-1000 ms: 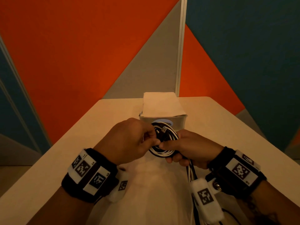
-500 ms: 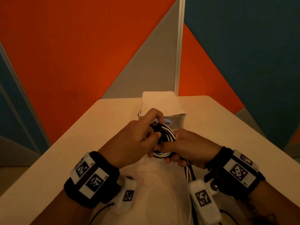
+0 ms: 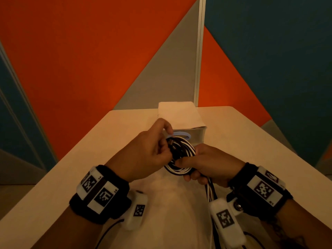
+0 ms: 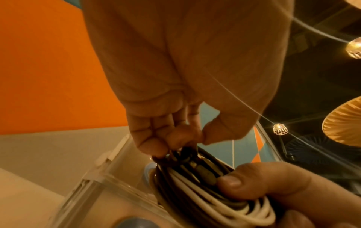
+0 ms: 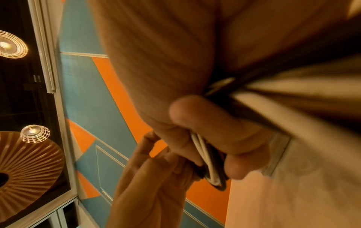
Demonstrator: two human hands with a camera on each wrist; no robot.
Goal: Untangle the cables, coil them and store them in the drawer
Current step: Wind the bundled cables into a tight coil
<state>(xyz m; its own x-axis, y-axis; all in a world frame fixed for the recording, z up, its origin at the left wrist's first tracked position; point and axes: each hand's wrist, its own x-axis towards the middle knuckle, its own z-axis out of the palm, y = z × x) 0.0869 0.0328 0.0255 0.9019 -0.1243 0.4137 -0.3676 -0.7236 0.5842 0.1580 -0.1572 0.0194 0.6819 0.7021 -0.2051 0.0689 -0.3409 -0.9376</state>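
Since 0.5 s ago, left hand index lifted. Head: coil of black and white cables above table, before drawer, loose ends trailing toward wearer. Left wrist: fingertips pinch coil's top. Right wrist: right hand grips coil's edge.

- The table and both hands are looked down on from the head, facing the wall.
- The left hand is seen very close from below by the left wrist view.
- The same coil is shared by all views.
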